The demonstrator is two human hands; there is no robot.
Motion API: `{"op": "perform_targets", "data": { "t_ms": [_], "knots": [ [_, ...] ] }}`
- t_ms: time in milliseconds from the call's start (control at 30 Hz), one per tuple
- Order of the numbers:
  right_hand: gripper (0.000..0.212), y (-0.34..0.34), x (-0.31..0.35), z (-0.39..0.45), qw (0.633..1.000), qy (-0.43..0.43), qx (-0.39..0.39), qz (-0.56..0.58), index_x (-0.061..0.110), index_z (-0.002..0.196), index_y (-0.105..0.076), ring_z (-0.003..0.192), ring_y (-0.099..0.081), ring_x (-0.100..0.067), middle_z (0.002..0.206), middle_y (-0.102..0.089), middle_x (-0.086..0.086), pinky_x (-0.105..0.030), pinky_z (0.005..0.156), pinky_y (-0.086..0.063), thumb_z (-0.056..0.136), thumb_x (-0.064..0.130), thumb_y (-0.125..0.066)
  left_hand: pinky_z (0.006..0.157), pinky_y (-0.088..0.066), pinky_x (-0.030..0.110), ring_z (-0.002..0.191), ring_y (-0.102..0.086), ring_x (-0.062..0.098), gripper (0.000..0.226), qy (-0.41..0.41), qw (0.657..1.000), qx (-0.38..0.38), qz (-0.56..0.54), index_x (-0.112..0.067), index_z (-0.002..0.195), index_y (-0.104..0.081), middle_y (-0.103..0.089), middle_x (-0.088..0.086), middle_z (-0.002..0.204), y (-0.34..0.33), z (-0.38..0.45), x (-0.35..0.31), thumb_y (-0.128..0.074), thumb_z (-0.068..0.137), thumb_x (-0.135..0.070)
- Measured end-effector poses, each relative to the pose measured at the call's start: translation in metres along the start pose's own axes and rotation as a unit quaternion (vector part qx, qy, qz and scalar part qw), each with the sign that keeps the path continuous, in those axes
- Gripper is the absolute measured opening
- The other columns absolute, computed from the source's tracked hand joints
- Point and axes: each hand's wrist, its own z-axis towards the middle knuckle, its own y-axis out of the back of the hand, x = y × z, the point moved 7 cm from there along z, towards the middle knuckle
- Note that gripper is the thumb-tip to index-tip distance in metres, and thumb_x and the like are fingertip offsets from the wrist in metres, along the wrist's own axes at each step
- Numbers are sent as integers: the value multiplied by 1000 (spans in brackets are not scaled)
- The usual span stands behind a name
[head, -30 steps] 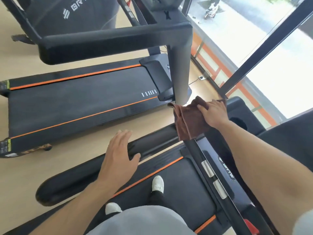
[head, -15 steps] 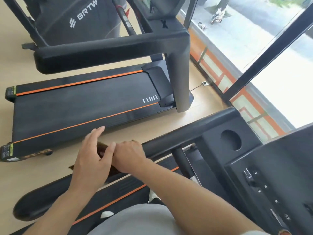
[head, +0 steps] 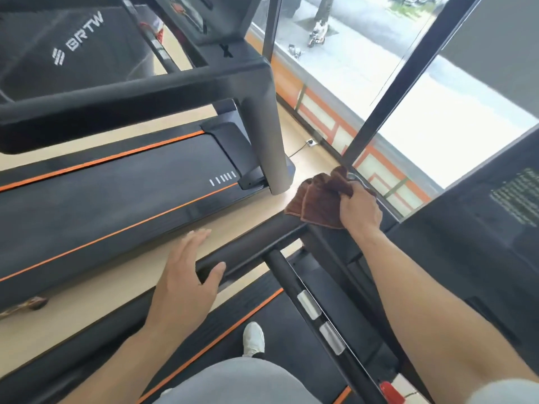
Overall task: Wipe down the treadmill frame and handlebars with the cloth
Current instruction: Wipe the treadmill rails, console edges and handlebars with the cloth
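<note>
Both hands matter: our right hand [head: 360, 211] grips the brown cloth [head: 319, 199] at the handlebar [head: 262, 243] corner – we should press firmly there, while our open left hand [head: 186, 275] steadies below it.

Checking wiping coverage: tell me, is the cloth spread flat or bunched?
Bunched: the cloth hangs in folds from the right hand over the handlebar.

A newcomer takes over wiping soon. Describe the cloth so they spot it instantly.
Start at the near treadmill's black left handlebar and follow it toward the window. At its far end the right hand grips the cloth. It is the only soft, rumpled brown thing among hard black frames.
</note>
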Motion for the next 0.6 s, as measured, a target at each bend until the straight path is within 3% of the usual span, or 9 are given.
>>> {"op": "perform_targets", "data": {
  "t_ms": [100,167,233,300,400,467,500,533,600],
  "knots": [
    [33,19,12,-25,986,-26,4,168,21,127,-65,112,-65,-31,117,-70,-1,-38,96,-47,107,38,-45,106,-28,21,128,-35,-11,50,-5,1000,18,-23,-41,141,-45,-42,-31,139,-3,-2,-2,-64,95,-30],
    [17,29,31,-59,957,-28,31,289,26,115,-67,101,-70,-23,101,-73,9,-37,90,-53,104,34,-55,101,-32,21,122,-41,-10,46,1,998,35,-47,-42,137,-48,-48,-31,133,-4,-4,-2,-65,95,-35],
    [14,28,53,-101,903,-30,108,414,27,113,-70,96,-75,-22,99,-78,7,-43,88,-59,102,24,-62,102,-35,22,123,-48,-7,44,15,993,65,-94,-43,135,-52,-54,-28,132,-7,-7,-4,-66,94,-40],
    [25,21,76,-141,823,-25,210,527,19,124,-70,110,-72,-30,117,-76,-7,-49,94,-58,101,18,-59,104,-40,21,121,-55,-6,41,49,974,101,-196,-39,133,-55,-61,-24,130,-11,-8,-8,-66,94,-40],
    [37,13,103,-190,727,-56,323,603,8,132,-65,120,-67,-30,129,-71,-13,-43,99,-56,99,23,-54,105,-48,36,117,-66,6,46,116,900,144,-395,-40,127,-62,-70,-13,126,-11,-10,-10,-74,84,-53],
    [37,6,113,-212,722,-59,356,591,9,128,-69,122,-67,-29,128,-72,-11,-44,104,-51,99,27,-54,105,-50,44,114,-70,17,57,151,853,153,-475,-35,125,-65,-73,-6,123,-10,-17,-8,-82,74,-54],
    [34,0,113,-217,738,-53,354,572,11,124,-73,122,-66,-28,126,-73,-10,-46,109,-47,100,27,-54,104,-51,44,112,-71,20,61,169,834,150,-504,-28,123,-67,-75,-3,120,-10,-21,-7,-84,70,-52],
    [31,-5,111,-221,763,-45,341,547,13,120,-76,122,-66,-28,124,-74,-9,-48,112,-44,101,26,-54,104,-51,44,110,-72,21,63,184,826,134,-516,-23,119,-70,-76,-1,117,-10,-24,-5,-87,66,-52],
    [28,-13,107,-227,797,-53,312,515,20,113,-79,120,-67,-26,119,-76,-5,-50,113,-44,103,28,-55,103,-52,43,107,-72,19,63,204,847,77,-485,-22,108,-75,-77,-3,111,-7,-29,5,-89,60,-60]
  ]
}}
